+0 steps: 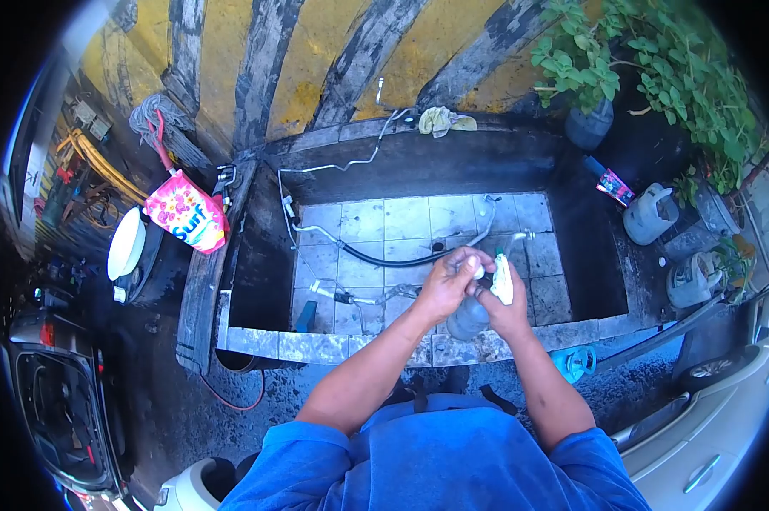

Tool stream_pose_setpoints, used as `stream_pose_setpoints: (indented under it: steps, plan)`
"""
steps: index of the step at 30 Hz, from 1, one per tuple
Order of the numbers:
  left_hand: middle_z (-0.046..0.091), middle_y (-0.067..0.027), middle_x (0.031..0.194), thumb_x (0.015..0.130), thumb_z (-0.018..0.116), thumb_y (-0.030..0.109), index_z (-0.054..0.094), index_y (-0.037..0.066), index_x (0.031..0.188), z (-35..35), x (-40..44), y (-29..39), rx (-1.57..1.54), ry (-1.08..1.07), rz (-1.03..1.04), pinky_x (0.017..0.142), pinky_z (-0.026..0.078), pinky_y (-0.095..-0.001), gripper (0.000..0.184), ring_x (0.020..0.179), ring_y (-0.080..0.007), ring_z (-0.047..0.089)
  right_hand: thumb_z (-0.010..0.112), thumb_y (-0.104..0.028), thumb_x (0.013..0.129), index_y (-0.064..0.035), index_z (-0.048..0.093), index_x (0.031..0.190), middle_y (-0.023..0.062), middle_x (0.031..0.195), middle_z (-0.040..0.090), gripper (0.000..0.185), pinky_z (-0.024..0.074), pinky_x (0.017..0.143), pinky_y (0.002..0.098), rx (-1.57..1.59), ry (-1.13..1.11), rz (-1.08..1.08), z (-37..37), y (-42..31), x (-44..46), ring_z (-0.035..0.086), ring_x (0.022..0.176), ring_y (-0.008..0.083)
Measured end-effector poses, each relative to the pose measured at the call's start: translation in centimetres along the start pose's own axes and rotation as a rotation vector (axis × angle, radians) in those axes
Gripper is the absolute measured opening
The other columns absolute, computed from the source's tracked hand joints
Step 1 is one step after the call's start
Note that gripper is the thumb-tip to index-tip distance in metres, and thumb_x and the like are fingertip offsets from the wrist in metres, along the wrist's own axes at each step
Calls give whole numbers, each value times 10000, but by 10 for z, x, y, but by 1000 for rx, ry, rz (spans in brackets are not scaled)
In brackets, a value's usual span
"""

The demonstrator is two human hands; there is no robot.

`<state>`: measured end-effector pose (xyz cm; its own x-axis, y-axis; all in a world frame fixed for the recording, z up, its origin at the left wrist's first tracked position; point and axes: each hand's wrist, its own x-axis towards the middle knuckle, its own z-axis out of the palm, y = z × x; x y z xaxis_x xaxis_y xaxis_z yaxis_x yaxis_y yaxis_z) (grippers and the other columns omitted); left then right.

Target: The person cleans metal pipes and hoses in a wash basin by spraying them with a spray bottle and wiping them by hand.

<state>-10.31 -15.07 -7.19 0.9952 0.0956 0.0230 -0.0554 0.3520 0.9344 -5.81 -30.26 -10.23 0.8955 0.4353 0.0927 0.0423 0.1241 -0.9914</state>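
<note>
My left hand [449,285] is closed, with a small white round piece [478,272], like a cap, at its thumb and fingertips. My right hand [509,313] is closed around a white spray head [503,281] with a green tip. A clear plastic bottle [467,321] hangs below and between both hands, over the basin's near edge; fingers hide its neck. In the tiled basin [363,220] lie a black hose with metal ends [393,261] and a metal pipe with fittings [376,298], left of my hands.
A bent thin metal pipe [350,163] leans over the basin's back-left wall. A yellow cloth [444,122] lies on the back ledge. On the left are a Surf detergent bag [187,213], a mop [156,128] and a white bowl [127,244]. Plastic jugs [651,215] stand right; cars flank me.
</note>
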Motion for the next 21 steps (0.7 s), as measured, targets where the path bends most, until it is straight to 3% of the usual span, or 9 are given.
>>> stream_pose_setpoints:
  steps: [2, 3, 6, 9, 12, 13, 16, 19, 21]
  plan:
    - [679, -48, 1071, 1035, 609, 330, 625, 63, 1175, 4, -5, 7, -35, -132, 14, 651, 416, -217, 301, 820, -71, 566, 722, -122, 786, -13, 585, 1208, 78, 1067, 662, 457, 515, 870, 327, -22, -14, -15, -6, -5, 3, 639, 981, 171]
    - [666, -43, 1148, 997, 667, 238, 613, 67, 1215, 7, -7, 10, -12, -138, 42, 747, 471, -240, 282, 906, -84, 593, 729, -126, 791, -16, 588, 1210, 79, 1074, 661, 456, 512, 878, 323, -43, -14, -56, -9, -4, 5, 636, 993, 166]
    - [701, -60, 1107, 934, 728, 193, 634, 57, 1117, 6, 1, 1, 398, -63, 271, 783, 530, -296, 247, 927, -127, 661, 746, -122, 803, -28, 594, 1207, 71, 1090, 660, 442, 503, 896, 312, -11, -30, -78, -7, -17, 7, 623, 1019, 145]
    - [732, -95, 909, 869, 786, 233, 646, 41, 950, -1, 6, 8, 724, 98, 436, 751, 562, -335, 251, 859, -172, 719, 728, -87, 805, -25, 587, 1216, 65, 1109, 656, 438, 506, 907, 318, 29, -71, -42, -2, -20, 8, 624, 1024, 146]
    - [695, -151, 761, 811, 804, 386, 685, 43, 878, -11, 6, 17, 1002, 238, 491, 642, 571, -381, 369, 676, -284, 714, 697, -41, 802, -16, 576, 1233, 71, 1146, 647, 449, 513, 932, 332, 12, -115, -13, 1, -22, 9, 632, 1037, 159]
    - [681, -148, 734, 856, 728, 495, 654, 37, 796, -13, 6, 25, 1074, 291, 494, 622, 548, -363, 468, 645, -277, 701, 688, -27, 799, -12, 573, 1243, 77, 1159, 644, 459, 515, 942, 338, 76, -125, 4, 4, -24, 9, 636, 1042, 165]
    - [643, -145, 697, 959, 594, 546, 596, 24, 721, -29, 16, 25, 722, 416, 399, 587, 501, -346, 574, 604, -229, 649, 671, -5, 787, -2, 566, 1285, 117, 1270, 634, 510, 512, 986, 361, 148, -160, 46, 17, -31, 6, 638, 1090, 195]
    - [587, -89, 668, 1035, 427, 595, 561, 45, 737, -27, 21, 14, 414, 738, 232, 593, 456, -344, 640, 635, -163, 588, 676, -20, 782, -4, 571, 1301, 133, 1328, 634, 530, 503, 1005, 366, 130, -203, -10, 31, -38, 6, 629, 1125, 208]
    - [564, -53, 697, 1047, 369, 619, 555, 55, 805, -15, 13, 14, 174, 749, 164, 611, 451, -348, 641, 677, -139, 563, 678, -40, 780, 2, 564, 1310, 130, 1318, 625, 543, 503, 1004, 376, 40, -222, -47, 34, -37, 6, 615, 1153, 210]
